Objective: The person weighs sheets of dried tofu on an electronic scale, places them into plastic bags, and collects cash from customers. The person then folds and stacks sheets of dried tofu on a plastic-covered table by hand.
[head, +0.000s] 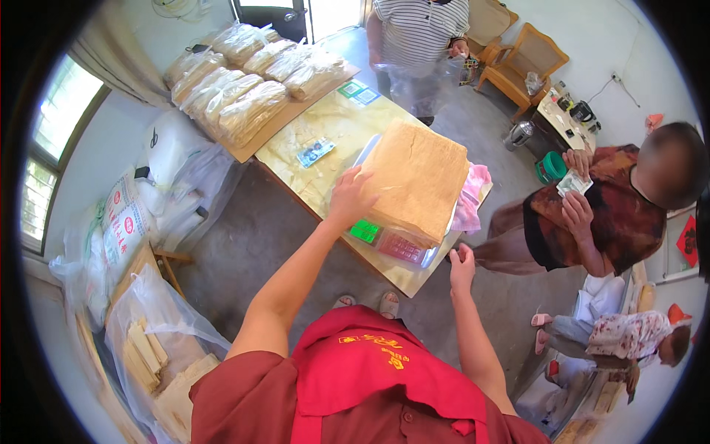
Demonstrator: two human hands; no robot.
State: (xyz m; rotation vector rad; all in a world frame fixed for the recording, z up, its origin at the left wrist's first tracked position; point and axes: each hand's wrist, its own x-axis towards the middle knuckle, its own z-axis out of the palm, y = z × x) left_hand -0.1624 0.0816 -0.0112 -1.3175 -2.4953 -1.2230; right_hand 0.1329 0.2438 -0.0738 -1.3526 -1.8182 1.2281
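Observation:
A thick square stack of thin tan sheets, perhaps dried tofu skin, rests on a digital weighing scale. The scale has a lit green display; its platform lies mostly under the stack. My left hand is spread against the left edge of the stack, fingertips on the sheets. Off the table's near right corner is my right hand, apart from the stack, its fingers curled toward the thumb. Nothing shows in it, but its grip is unclear. A pink cloth lies beyond the stack's right side.
Bagged sheet bundles cover the far left end of the table. A banknote and printed code cards lie nearer. One person holds plastic bags; another handles banknotes at right. Sacks stand left.

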